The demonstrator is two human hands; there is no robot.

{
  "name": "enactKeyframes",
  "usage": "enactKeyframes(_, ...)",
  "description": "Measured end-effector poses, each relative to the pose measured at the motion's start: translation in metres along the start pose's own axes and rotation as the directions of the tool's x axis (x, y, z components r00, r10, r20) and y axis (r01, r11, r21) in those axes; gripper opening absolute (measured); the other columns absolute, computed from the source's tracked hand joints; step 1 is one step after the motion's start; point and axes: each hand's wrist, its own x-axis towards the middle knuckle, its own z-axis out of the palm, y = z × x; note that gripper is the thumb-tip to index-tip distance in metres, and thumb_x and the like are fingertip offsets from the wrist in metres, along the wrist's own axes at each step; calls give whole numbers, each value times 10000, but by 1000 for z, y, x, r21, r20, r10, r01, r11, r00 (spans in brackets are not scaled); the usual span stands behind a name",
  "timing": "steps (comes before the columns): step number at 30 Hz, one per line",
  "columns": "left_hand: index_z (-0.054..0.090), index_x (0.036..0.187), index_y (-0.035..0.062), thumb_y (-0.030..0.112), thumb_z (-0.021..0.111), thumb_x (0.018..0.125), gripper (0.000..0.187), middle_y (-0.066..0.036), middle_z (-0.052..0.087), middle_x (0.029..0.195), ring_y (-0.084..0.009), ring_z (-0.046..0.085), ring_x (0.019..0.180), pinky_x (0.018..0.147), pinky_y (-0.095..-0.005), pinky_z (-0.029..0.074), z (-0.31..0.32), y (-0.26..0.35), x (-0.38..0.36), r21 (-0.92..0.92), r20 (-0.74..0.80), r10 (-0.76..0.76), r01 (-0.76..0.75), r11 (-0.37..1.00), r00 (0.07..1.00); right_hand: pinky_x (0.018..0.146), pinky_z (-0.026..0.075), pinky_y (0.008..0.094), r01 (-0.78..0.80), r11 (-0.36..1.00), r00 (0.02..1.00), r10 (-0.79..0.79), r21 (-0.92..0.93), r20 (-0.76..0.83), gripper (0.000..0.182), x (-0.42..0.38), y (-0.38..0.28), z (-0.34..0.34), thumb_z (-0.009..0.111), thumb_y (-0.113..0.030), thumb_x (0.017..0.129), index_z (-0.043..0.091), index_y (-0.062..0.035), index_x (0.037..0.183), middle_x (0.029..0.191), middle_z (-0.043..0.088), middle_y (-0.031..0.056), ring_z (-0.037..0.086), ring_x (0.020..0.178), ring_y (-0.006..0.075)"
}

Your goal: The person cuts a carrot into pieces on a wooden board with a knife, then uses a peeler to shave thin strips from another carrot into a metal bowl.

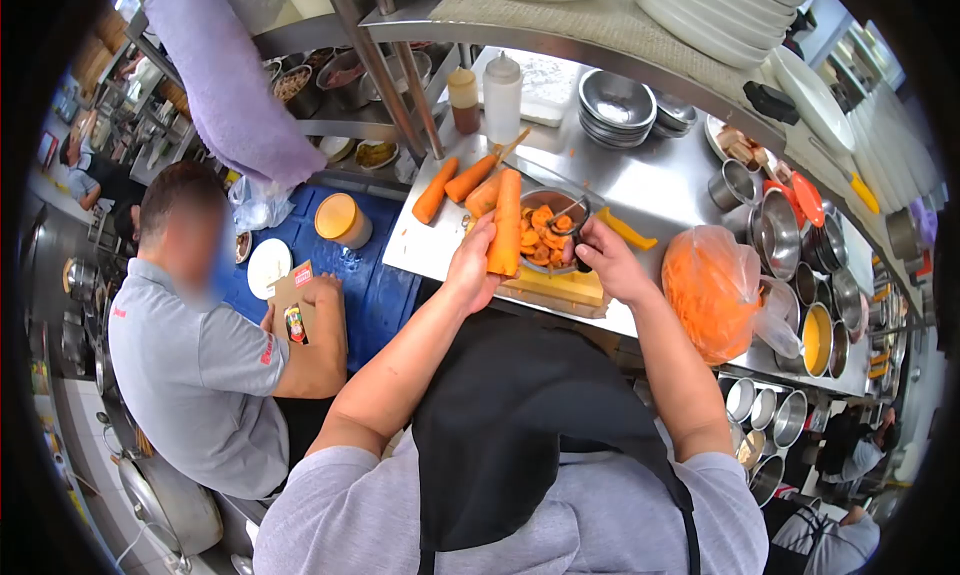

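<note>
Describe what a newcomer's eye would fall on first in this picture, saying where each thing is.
First, probably, the long, bright orange carrot held in the person's left hand, near the middle of the picture. Next, the clear plastic bag full of orange shreds, to the right of the right hand. The long, lilac cloth hanging at the upper left also stands out.

The left hand (472, 265) holds a carrot (507, 220) beside a metal bowl (537, 197).

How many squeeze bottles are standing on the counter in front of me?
2: a brownish one beyond the loose carrots, and a taller whitish one just to its right. Others could be hidden behind the shelf.
</note>
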Motion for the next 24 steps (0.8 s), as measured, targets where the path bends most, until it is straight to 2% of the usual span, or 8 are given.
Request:
enactKeyframes(1,353,1514,151,373,382,1082,487,-75,604,1164,-216,607,946,792,-413,518,-3,-3,3,2,3,-3,3,1000,1000,940,469,351,0,1000,1000,0,0,-4,217,-1,-10,2,505,-42,1009,514,-85,1222,975,620,90,603,957,186)
enactKeyframes(3,379,1499,130,371,383,1082,482,-88,621,1124,-216,625,896,771,-389,530,-6,-7,6,0,17,1,-1,1000,1000,952,472,372,-53,899,993,4,-436,-114,183,-3,-29,6,523,-27,985,572,-83,1152,1004,652,109,632,984,250)
enactKeyframes(4,379,1499,130,371,383,1082,482,-88,621,1124,-216,625,896,771,-389,530,-6,-8,7,-1,16,-3,3,1000,1000,952,472,372,-57,899,993,8,-434,-116,183,-3,-32,4,523,-27,985,572,-83,1152,1004,652,109,632,984,250)
enactKeyframes(6,430,1464,111,393,392,1082,476,-96,634,1102,-210,634,867,726,-367,534,-6,-8,9,47,8,-39,39,998,999,997,436,437,120,692,987,-162,-712,9,150,1,-39,-1,547,-139,1003,618,-97,1129,1043,671,113,630,1029,293)
enactKeyframes(7,430,1464,111,393,392,1082,476,-96,634,1102,-210,634,867,726,-367,534,-2,-5,7,46,7,-39,39,998,999,997,436,437,120,692,987,-161,-712,10,150,2,-60,5,547,-139,1003,618,-97,1129,1043,671,113,630,1029,293)
enactKeyframes(9,478,1429,93,435,394,1080,496,-93,631,1124,-200,634,859,688,-358,533,6,1,2,126,-21,-147,149,981,989,1047,368,528,18,294,990,127,-955,58,259,5,-96,18,549,-322,1015,666,-128,1140,1042,681,110,617,1066,301)
enactKeyframes(15,511,1402,87,516,353,1076,562,-69,650,1060,-180,631,847,618,-352,501,17,-4,2,172,-36,-130,134,976,991,1056,304,634,133,61,991,13,-989,134,382,23,-92,32,561,-489,973,738,-153,1013,1003,683,98,599,1084,298)
enactKeyframes(24,557,1297,52,495,334,1086,539,-80,650,957,-186,640,774,538,-362,493,10,-1,4,209,-118,-101,124,970,988,1004,361,574,294,13,922,-266,-956,280,309,44,-66,48,584,-401,914,757,-146,880,918,668,55,600,1032,265)
